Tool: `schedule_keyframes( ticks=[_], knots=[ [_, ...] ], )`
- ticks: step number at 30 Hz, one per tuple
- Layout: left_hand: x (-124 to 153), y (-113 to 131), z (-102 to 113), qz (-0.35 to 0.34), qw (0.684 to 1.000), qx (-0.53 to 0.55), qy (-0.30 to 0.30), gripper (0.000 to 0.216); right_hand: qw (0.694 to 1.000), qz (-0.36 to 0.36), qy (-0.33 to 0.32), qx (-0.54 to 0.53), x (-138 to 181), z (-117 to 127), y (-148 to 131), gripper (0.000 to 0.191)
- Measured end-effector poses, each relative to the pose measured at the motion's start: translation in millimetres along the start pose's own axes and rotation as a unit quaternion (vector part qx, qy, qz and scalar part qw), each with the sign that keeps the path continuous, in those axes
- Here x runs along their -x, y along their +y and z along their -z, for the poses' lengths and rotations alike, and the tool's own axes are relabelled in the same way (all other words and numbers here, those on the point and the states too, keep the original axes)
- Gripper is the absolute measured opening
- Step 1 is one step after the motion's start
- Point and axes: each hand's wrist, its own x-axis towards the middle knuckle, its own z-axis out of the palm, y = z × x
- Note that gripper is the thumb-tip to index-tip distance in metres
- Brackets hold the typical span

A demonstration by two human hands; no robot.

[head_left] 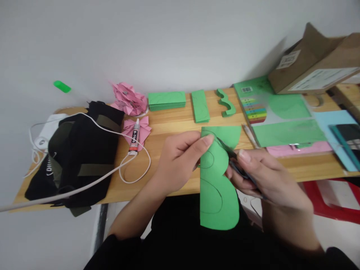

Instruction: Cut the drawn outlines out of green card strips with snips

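Note:
My left hand [180, 157] pinches the upper left edge of a green paper sheet [218, 187] with pencilled curves on it, held upright over my lap at the table's front edge. My right hand [261, 176] is closed round dark scissors [239, 165], whose blades sit in the sheet's right side at a curved cut. A rounded flap of the same green paper [227, 135] stands above the blades.
On the wooden table [168, 123]: green paper stacks [167, 100] and strips [200, 106], a green cut shape [225, 103], pink paper flowers [129, 99], a glue tube [134, 138], a black bag [81, 150] with white cable [135, 157], a coloured paper pack [270, 108], a cardboard box [315, 63].

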Motion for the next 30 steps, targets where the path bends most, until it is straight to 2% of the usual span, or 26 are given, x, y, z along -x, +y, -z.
schedule_keyframes(
  ticks=[6, 19, 30],
  knots=[
    [0.0, -2.6, 1.1, 0.027, 0.999, 0.022, 0.008, 0.048, 1.0, 0.004, -0.001, 0.016, -2.3, -0.8, -0.1, 0.047],
    [-0.1, -5.8, 5.3, 0.021, 1.0, 0.024, -0.003, 0.048, 1.0, -0.003, -0.009, 0.021, -4.2, -0.4, -1.4, 0.047],
    [-4.1, -1.7, 11.3, 0.037, 0.997, 0.061, -0.025, 0.046, 0.998, 0.013, -0.046, 0.04, -0.8, 2.4, -2.1, 0.049]
  ],
)
